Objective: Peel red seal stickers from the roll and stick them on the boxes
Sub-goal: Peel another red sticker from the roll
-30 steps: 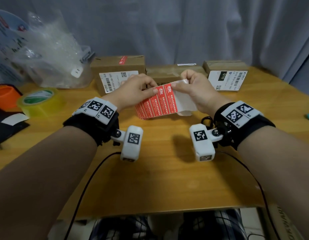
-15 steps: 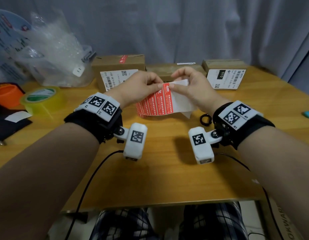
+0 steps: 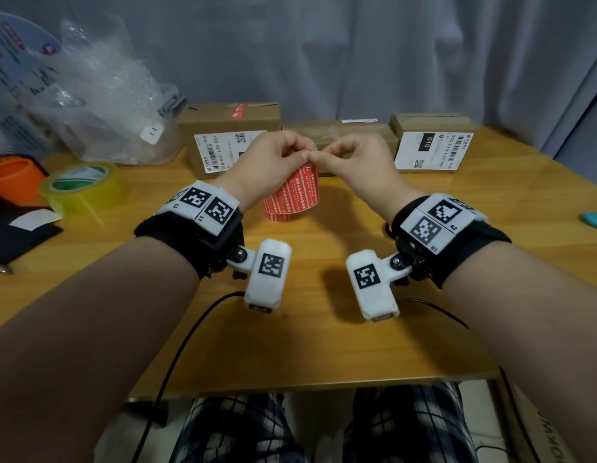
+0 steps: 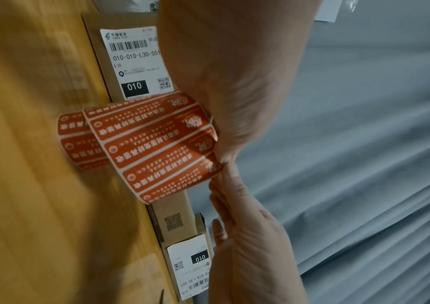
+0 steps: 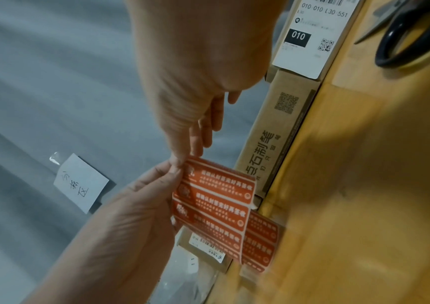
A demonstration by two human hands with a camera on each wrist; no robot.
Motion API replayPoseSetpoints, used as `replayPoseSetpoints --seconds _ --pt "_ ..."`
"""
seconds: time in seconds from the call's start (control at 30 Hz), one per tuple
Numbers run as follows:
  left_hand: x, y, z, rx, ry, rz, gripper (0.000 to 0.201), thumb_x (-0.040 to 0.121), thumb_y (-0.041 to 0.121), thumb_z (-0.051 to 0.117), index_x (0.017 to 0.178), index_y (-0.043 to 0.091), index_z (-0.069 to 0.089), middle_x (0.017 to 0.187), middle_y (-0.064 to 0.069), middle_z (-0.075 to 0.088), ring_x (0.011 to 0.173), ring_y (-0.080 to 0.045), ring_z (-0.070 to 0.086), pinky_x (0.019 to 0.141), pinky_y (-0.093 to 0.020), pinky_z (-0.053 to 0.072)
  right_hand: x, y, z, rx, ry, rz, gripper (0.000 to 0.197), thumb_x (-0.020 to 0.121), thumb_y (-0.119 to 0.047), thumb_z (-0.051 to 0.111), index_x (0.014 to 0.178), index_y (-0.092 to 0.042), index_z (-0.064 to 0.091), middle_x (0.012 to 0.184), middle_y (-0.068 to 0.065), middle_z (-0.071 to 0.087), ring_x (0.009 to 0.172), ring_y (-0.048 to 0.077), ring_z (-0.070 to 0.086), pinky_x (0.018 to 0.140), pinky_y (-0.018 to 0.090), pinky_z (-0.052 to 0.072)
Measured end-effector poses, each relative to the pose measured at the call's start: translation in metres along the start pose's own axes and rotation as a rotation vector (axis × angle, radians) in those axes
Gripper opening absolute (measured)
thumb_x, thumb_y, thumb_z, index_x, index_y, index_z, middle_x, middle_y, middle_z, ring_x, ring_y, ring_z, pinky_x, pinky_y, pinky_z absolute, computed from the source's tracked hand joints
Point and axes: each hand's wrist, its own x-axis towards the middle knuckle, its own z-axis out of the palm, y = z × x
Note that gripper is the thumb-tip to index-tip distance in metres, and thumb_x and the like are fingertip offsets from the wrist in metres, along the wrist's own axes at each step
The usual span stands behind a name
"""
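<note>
Both hands are raised above the wooden table (image 3: pixel 324 345), fingertips meeting at the top edge of the strip of red seal stickers (image 4: pixel 156 144). The left hand (image 3: pixel 273 162) pinches this edge between thumb and fingers. The right hand (image 3: pixel 354 162) pinches the same corner from the other side; the exact contact is small and partly covered by the fingers, so I cannot tell if one sticker is already lifted from the backing. The strip hangs down from the hands to the sticker roll (image 3: pixel 287 202), which stands on the table between the wrists; its lower part is hidden behind the left wrist in the head view.

Behind the hands three cardboard boxes stand in a row. The left box (image 3: pixel 230 128) carries a red sticker on its top and a white label in front. The middle box (image 3: pixel 340 135) is mostly covered by the hands. The right box (image 3: pixel 431 142) shows a white label. In the right wrist view, black scissors (image 5: pixel 403 41) are cut off by the edge. The print on the stickers is blurred.
</note>
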Motion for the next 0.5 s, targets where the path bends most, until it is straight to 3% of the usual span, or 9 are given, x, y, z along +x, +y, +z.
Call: replayPoseSetpoints --seconds 0.13,0.27,0.4,0.5 --pt "0.0002 0.0001 0.0010 0.051 0.019 0.001 0.015 0.093 0.020 0.055 0.101 0.013 0.066 0.095 -0.004 0.067 0.088 -0.018 0.064 0.084 -0.039 0.054 -0.0021 0.0003 0.0005 0.096 -0.008 0.019 0.037 0.067 -0.054 0.070 0.074 -0.017 0.074 0.079 -0.003 0.074 0.084 0.017 0.070 0.089 0.052 0.051" --pt "0.0001 -0.0009 0.0010 0.103 0.021 -0.017 0.015 0.093 0.023 0.055 0.100 0.018 0.067 0.085 0.009 0.062 0.090 -0.017 0.063 0.088 -0.043 0.054 -0.0026 -0.0011 -0.0005 0.163 -0.008 0.016 0.023 0.081 -0.027 0.071 0.082 -0.004 0.073 0.081 0.006 0.071 0.082 0.016 0.068 0.084 0.039 0.057" --pt "-0.0009 -0.0007 0.0014 0.120 0.005 -0.026 0.012 0.092 0.026 0.056 0.095 0.023 0.067 0.090 0.006 0.065 0.095 -0.019 0.064 0.091 -0.047 0.051 -0.0033 -0.0010 0.0005 0.163 -0.020 0.000 0.022 0.082 -0.024 0.070 0.083 -0.002 0.072 0.083 0.008 0.072 0.083 0.019 0.068 0.081 0.033 0.056" --pt "-0.0022 -0.0008 0.0011 0.147 0.019 -0.033 0.012 0.087 0.033 0.056 0.078 0.037 0.063 0.085 0.012 0.065 0.097 -0.021 0.065 0.095 -0.054 0.046 -0.0007 0.0004 0.0014 0.164 -0.014 0.007 0.025 0.082 -0.024 0.070 0.084 0.000 0.073 0.085 0.012 0.073 0.086 0.023 0.069 0.083 0.034 0.056"
